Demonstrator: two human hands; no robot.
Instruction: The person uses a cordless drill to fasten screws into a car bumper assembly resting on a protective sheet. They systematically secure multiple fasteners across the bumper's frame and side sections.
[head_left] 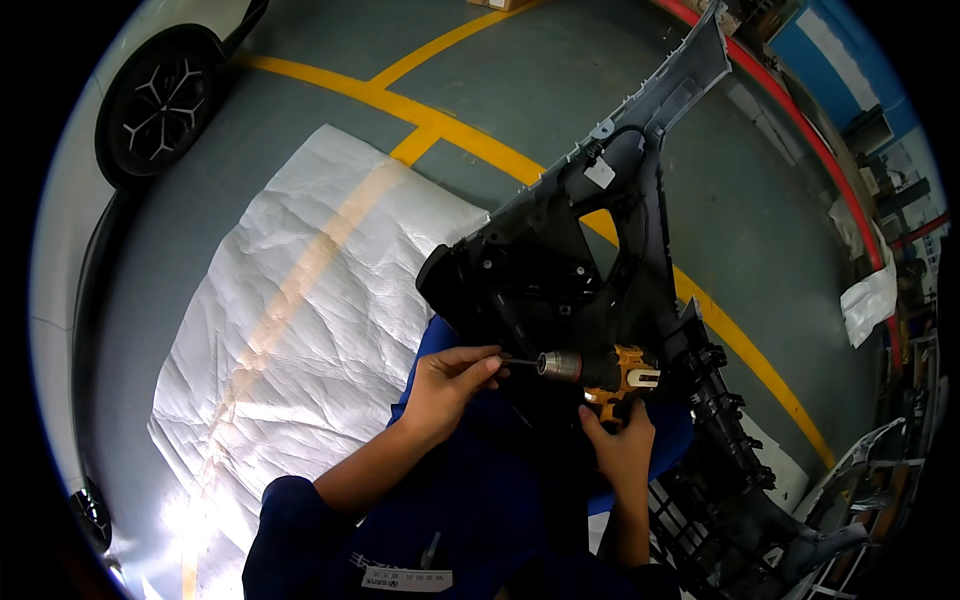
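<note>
A yellow and black cordless drill (615, 370) lies sideways in front of me, its metal chuck pointing left. My right hand (622, 445) is closed around the drill's grip from below. A thin drill bit (522, 361) sticks out of the chuck, and my left hand (455, 385) pinches its free end between thumb and fingers. Just beyond both hands stands a large black plastic car bumper (540, 260), its inner side with clips and openings facing me. A small white tag (600, 172) hangs on its upper part.
Left of me a crumpled white sheet (310, 270) covers the floor. A white car with a dark wheel (165, 105) stands at the far left. Yellow lines (480, 140) cross the grey floor. More black trim (725, 400), a red rail (800, 110) and shelving are at the right.
</note>
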